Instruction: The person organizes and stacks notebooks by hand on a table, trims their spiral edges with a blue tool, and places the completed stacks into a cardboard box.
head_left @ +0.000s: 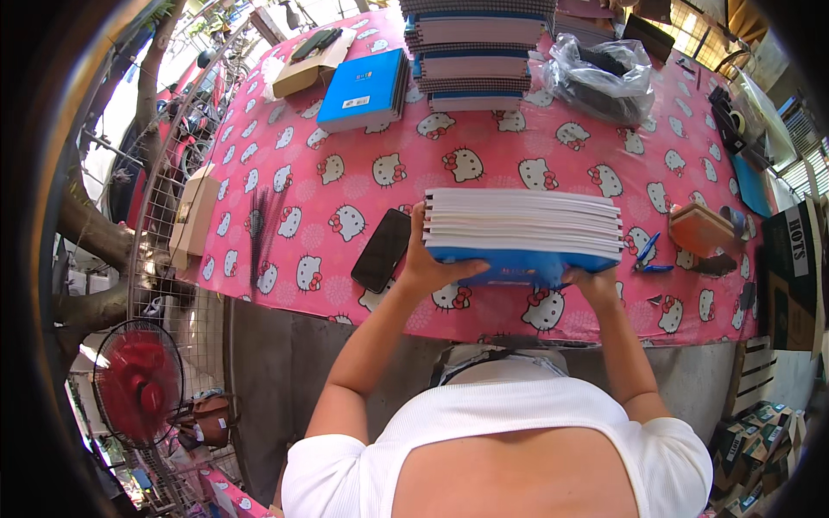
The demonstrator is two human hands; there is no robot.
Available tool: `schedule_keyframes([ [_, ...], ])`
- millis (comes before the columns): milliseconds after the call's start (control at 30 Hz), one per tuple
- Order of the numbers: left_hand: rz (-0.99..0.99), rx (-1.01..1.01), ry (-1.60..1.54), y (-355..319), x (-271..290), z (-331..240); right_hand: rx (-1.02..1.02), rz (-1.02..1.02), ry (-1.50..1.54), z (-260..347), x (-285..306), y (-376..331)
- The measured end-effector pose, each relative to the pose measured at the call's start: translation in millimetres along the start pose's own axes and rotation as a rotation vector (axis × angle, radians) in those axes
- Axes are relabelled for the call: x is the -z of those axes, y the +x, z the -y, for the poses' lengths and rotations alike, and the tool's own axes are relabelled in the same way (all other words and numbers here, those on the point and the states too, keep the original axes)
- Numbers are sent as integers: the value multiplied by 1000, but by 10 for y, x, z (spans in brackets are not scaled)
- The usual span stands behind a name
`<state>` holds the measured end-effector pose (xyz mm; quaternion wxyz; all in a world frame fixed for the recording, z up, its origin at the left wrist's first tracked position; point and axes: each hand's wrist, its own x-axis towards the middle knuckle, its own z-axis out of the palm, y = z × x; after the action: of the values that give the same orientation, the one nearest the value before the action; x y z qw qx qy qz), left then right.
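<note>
Just right of the phone (382,250), a thick notebook bundle (523,226) is clasped at both ends — the left hand's (432,269) fingers spread wide around one, the right hand's (596,285) partly hidden at the other. Uneven squeezing could let the layers slide apart onto the worktop (492,325).

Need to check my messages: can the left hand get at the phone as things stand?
Probably not without letting go: the left hand holds the notebooks, though the phone lies close by, uncovered.
</note>
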<state>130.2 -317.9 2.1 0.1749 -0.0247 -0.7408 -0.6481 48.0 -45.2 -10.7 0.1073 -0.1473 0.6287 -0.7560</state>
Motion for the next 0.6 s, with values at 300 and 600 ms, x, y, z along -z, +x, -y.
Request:
schedule_keyframes([
  [300,-103,279,-499,303,-18,-721,19,38,-73,-134,76,-37],
  [600,78,-195,-636,251,-9,-347,-2,14,12,-178,35,-31],
])
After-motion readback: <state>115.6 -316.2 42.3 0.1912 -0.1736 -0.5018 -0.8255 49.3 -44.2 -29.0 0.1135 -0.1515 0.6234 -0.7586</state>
